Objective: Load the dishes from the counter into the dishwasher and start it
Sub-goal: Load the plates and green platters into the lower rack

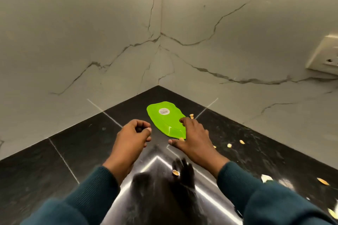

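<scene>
We look down into a corner where a glossy black stone bench (pixel 76 144) meets two pale grey marble-look walls (pixel 91 33) with dark veins, and on the bench near that corner lies a bright green leaf-shaped plastic dish (pixel 165 120), apparently turned bottom up, with a round white sticker (pixel 164 111) on its far part. Our right hand (pixel 193 137) lies over the near right edge of the green dish, fingers spread and fairly straight, the fingertips touching the dish's rim and the thumb reaching toward its near end; we cannot tell whether it has any real hold on the dish, and it looks released rather than grasping. Our left hand (pixel 132 136) hovers just left of the dish, apart from it, its fingers curled in toward the palm with the thumb against them; it appears clenched, though whether something small sits inside we cannot tell. Both arms wear dark teal knitted sleeves (pixel 265 197). Small pale nut-shell pieces (pixel 229 145) lie scattered on the bench to the right of the dish, one just beside its far right edge, one by the right thumb, and larger ones near the right sleeve. A cream wall socket (pixel 325 56) sits on the right wall, and the hands show as dark reflections in the polished bench
</scene>
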